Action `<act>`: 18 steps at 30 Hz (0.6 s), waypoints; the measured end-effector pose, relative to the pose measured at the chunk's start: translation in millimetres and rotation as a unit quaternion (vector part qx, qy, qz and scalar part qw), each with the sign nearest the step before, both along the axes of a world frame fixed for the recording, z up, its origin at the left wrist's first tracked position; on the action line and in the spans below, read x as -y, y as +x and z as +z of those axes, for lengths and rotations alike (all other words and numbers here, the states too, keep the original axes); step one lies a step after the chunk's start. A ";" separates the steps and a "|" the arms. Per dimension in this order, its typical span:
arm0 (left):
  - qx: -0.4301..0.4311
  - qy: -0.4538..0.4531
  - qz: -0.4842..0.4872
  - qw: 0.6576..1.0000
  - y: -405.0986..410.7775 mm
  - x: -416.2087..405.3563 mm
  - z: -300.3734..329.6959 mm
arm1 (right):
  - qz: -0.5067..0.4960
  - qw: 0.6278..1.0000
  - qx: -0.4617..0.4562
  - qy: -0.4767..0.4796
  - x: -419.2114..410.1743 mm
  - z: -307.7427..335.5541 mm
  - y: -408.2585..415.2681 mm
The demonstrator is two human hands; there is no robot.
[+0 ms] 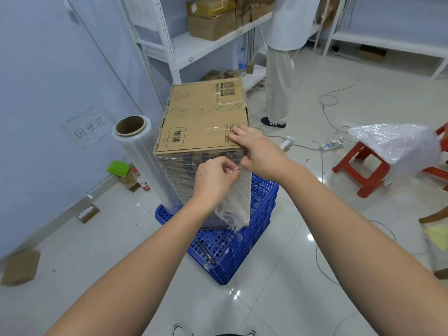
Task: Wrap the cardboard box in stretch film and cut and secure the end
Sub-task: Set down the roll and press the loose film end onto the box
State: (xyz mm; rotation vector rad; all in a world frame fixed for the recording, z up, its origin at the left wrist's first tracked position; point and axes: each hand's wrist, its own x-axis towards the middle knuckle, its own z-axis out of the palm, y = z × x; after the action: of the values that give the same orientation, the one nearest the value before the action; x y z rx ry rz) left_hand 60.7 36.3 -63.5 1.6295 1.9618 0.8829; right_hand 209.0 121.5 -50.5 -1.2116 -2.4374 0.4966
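A brown cardboard box (201, 117) stands on a blue plastic crate (244, 248), its near side covered in stretch film. A loose flap of stretch film (236, 204) hangs down the box's front right corner. My left hand (214, 179) pinches the top edge of this flap. My right hand (259, 149) rests on the box's top right edge, fingers flat on the lid and thumb down at the film. The stretch film roll (145, 161) stands upright on the crate, touching the box's left side.
A person (281, 61) stands behind the box at white shelving (194, 44) holding cartons. A red stool (363, 166) bearing bubble wrap (392, 144) is on the right. Power strips and cables (332, 144) lie on the tiled floor. A dark knife-like tool (206, 253) rests on the crate.
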 end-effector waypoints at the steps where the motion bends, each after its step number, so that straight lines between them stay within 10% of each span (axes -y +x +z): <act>1: -0.026 0.001 -0.004 1.000 1.3 -0.3 2.2 | 0.001 1.000 0.002 -0.005 0.3 1.9 0.8; 7: -0.221 -0.010 -0.043 0.974 1.6 -4.4 16.1 | 0.006 1.000 0.011 -0.020 0.7 3.3 3.2; 18: -0.118 -0.063 -0.058 0.989 -23.7 -10.7 34.1 | 0.026 0.999 0.019 -0.020 0.7 10.2 13.5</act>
State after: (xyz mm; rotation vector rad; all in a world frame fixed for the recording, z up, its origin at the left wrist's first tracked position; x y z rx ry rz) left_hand 37.0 46.9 -29.4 1.8215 2.0073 0.5318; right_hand 222.5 120.8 -40.4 -1.1870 -2.5084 0.5448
